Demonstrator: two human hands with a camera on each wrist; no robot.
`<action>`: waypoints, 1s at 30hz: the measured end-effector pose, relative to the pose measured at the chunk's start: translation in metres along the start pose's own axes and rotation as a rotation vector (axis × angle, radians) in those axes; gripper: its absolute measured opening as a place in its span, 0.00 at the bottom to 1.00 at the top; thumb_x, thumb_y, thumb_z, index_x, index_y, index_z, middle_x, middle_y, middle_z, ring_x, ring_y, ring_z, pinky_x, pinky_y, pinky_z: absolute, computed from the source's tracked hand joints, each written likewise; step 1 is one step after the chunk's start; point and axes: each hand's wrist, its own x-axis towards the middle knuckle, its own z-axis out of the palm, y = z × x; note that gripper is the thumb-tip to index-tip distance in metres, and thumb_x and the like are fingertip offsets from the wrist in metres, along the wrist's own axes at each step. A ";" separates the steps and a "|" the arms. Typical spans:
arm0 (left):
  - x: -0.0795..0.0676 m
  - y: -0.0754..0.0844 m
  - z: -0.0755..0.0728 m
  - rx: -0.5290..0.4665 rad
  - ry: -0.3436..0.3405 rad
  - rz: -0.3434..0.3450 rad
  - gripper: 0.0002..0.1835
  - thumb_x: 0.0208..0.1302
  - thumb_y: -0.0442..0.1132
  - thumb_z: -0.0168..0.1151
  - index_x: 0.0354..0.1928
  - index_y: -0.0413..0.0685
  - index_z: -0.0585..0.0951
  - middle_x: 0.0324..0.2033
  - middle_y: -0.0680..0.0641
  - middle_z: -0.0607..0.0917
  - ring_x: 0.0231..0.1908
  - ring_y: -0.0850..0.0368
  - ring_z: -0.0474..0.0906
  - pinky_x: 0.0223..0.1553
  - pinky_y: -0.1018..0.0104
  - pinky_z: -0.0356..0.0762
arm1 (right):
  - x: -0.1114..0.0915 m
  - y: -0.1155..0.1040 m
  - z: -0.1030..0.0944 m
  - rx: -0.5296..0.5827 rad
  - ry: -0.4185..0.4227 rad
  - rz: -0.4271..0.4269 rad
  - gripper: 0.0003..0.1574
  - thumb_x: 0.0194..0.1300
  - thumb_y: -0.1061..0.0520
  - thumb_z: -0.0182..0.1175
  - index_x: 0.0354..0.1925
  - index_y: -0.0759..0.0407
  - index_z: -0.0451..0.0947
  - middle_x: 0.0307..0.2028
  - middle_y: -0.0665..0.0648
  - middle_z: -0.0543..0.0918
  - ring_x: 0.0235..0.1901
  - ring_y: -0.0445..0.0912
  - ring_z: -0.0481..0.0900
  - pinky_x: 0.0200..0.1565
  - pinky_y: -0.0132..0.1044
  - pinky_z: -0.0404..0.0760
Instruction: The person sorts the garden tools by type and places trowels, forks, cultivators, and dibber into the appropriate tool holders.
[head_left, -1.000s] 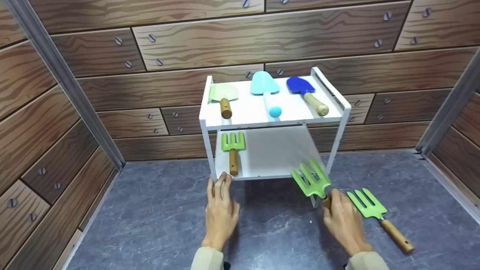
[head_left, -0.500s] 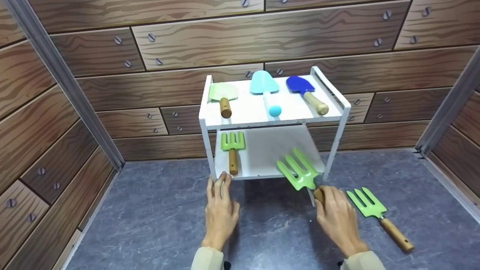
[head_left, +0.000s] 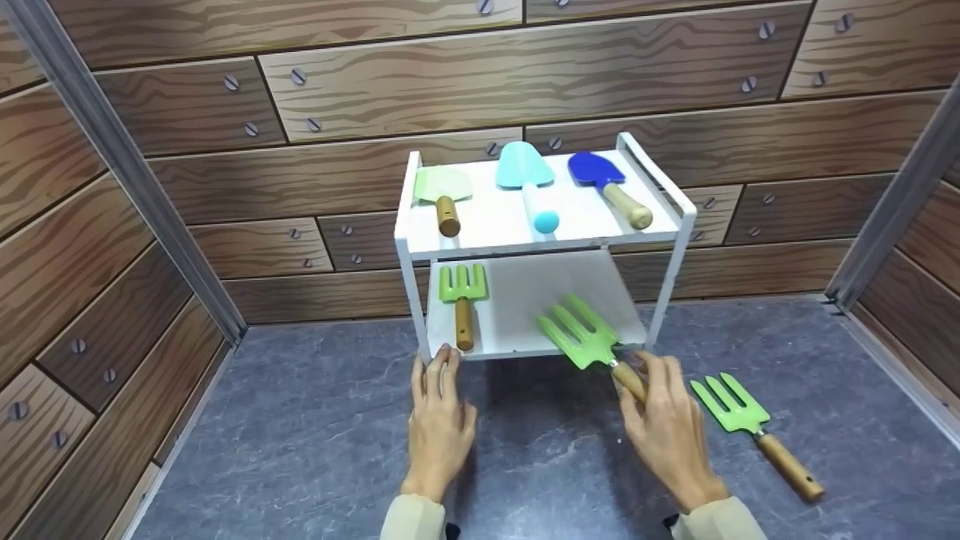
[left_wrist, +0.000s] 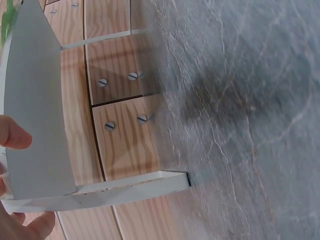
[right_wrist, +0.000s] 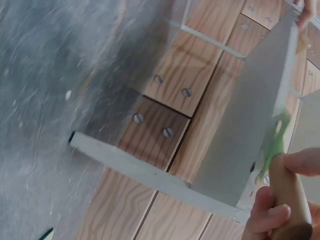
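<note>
A green hand fork (head_left: 581, 341) with a wooden handle (right_wrist: 289, 200) is in my right hand (head_left: 667, 435), thumb on one side of the handle and fingers on the other. Its tines point up-left over the right part of the lower shelf (head_left: 525, 300) of a small white two-tier rack. My left hand (head_left: 439, 435) rests its outstretched fingertips at the rack's front left corner, on both sides of the leg (left_wrist: 100, 199). Just above those fingertips, a smaller green fork (head_left: 463, 289) lies on the lower shelf, tines toward the back.
Another green hand fork (head_left: 731, 405) lies on the grey marbled floor, right of my right hand. On the top shelf (head_left: 495, 232) are a pale green spade (head_left: 444, 186), a turquoise trowel (head_left: 525, 166) and a blue trowel (head_left: 596, 169). Wood-patterned walls (head_left: 465, 82) enclose the space.
My right hand has carried the hand fork left and forward, from beside the rack's right leg to over the lower shelf, and its fingers have loosened somewhat. My left hand has stayed put.
</note>
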 end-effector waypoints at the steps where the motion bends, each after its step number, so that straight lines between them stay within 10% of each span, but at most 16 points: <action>1: 0.000 0.000 0.000 0.000 -0.001 -0.001 0.39 0.49 0.28 0.70 0.67 0.35 0.71 0.67 0.39 0.70 0.68 0.28 0.60 0.52 0.44 0.83 | 0.000 -0.002 -0.001 0.011 0.005 0.006 0.29 0.49 0.75 0.68 0.52 0.72 0.75 0.40 0.66 0.77 0.26 0.57 0.78 0.22 0.52 0.81; 19: -0.002 0.001 -0.001 0.002 -0.015 -0.013 0.39 0.49 0.28 0.70 0.68 0.36 0.71 0.68 0.40 0.69 0.68 0.28 0.60 0.43 0.45 0.87 | 0.004 -0.023 0.010 0.277 0.154 -0.192 0.24 0.43 0.80 0.70 0.42 0.70 0.82 0.45 0.65 0.82 0.34 0.53 0.82 0.39 0.22 0.82; 30: 0.000 0.001 0.000 0.005 -0.014 -0.006 0.39 0.50 0.28 0.68 0.69 0.36 0.70 0.68 0.38 0.69 0.68 0.27 0.61 0.43 0.45 0.87 | 0.012 -0.038 0.031 0.259 0.101 -0.280 0.25 0.48 0.76 0.71 0.48 0.72 0.81 0.47 0.64 0.83 0.42 0.56 0.85 0.54 0.33 0.81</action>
